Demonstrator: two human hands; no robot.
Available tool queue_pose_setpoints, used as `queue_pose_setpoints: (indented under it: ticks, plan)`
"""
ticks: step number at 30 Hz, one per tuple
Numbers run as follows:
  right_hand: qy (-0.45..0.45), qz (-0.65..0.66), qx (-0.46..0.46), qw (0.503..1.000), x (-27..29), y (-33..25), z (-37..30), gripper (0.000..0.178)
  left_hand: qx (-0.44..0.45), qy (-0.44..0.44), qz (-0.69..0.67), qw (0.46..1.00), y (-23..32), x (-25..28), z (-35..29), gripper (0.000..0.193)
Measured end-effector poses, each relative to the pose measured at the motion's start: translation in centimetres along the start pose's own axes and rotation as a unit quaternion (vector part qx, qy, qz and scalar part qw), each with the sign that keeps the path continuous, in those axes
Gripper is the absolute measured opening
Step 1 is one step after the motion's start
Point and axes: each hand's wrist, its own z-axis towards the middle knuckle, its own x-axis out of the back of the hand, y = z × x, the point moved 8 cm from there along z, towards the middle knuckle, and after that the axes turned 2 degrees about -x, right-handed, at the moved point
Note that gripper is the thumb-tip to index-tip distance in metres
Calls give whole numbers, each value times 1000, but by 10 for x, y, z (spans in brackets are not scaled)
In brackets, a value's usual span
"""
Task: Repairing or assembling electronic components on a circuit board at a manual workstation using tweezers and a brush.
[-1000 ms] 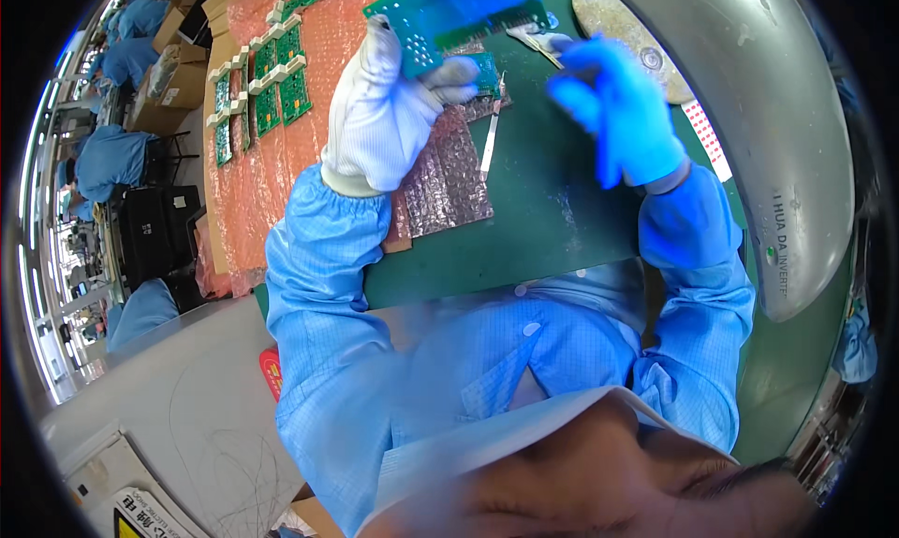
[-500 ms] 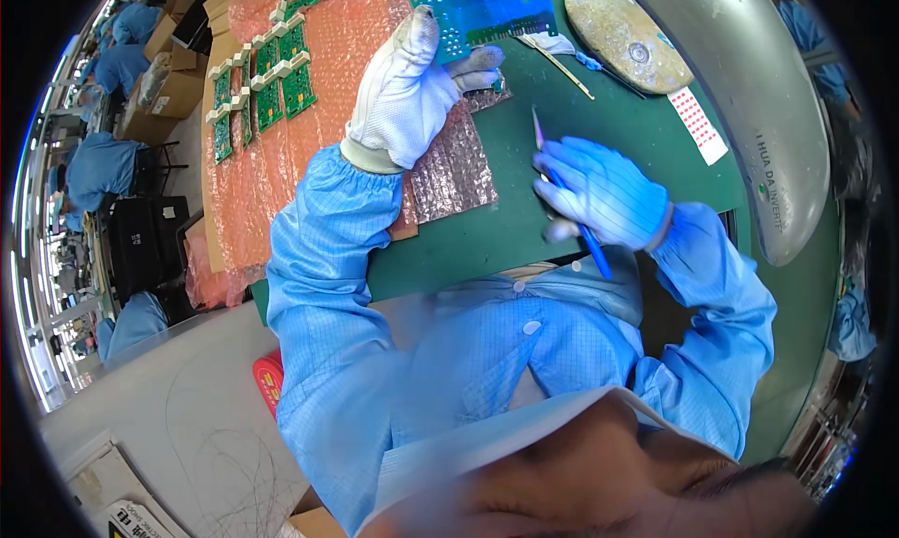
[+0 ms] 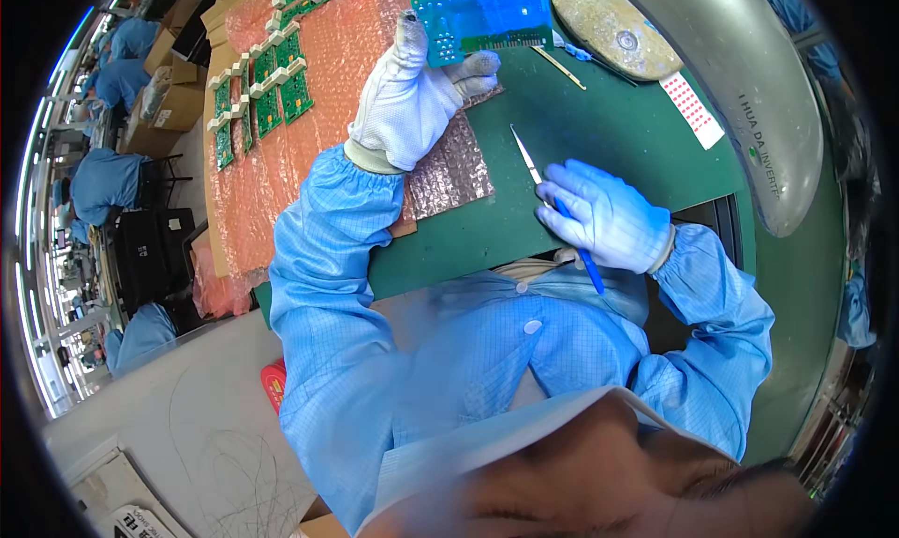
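Note:
Over the far side of the green-topped bench (image 3: pixel 449 238), my gloved left hand (image 3: pixel 403 112) grips a circuit board (image 3: pixel 487 18) at its left end, thumb on top and fingers beneath. The board is raised and tilted, with blue light falling on it. My gloved right hand (image 3: pixel 613 215) is closed around a slim blue-handled tool (image 3: pixel 526 154) with a tapered metal tip. That tip points up and left, below the board and apart from it. Several green circuit boards with white connectors (image 3: pixel 270 79) lie on pink bubble wrap (image 3: pixel 318 98) to the left.
A smooth grey lamp housing (image 3: pixel 749 88) arches over the right side. Beside it rest a flat oval speckled slab (image 3: pixel 618 28), a sheet of red labels (image 3: pixel 691 110) and a thin pale stick (image 3: pixel 560 68). Clear bubble wrap (image 3: pixel 454 168) lies under my left wrist.
My right hand has turned slightly, and the tool's tip has swung to the left and lower. The board in my left hand is slightly lower and more level.

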Motion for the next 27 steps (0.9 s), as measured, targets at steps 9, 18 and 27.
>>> queue_pose_setpoints:
  ticks: [9, 18, 27]
  plan:
    - [128, 65, 4, 990, 9, -8, -7, 25, 16, -44, -85, 995, -5, -2, 1, 66]
    - [288, 120, -172, 934, 74, 79, 46, 14, 17, -37, -54, 998, -3, -2, 0, 70]
    - [272, 274, -225, 895, 45, 119, 44, 12, -27, 13, 15, 999, 8, 1, 3, 67]
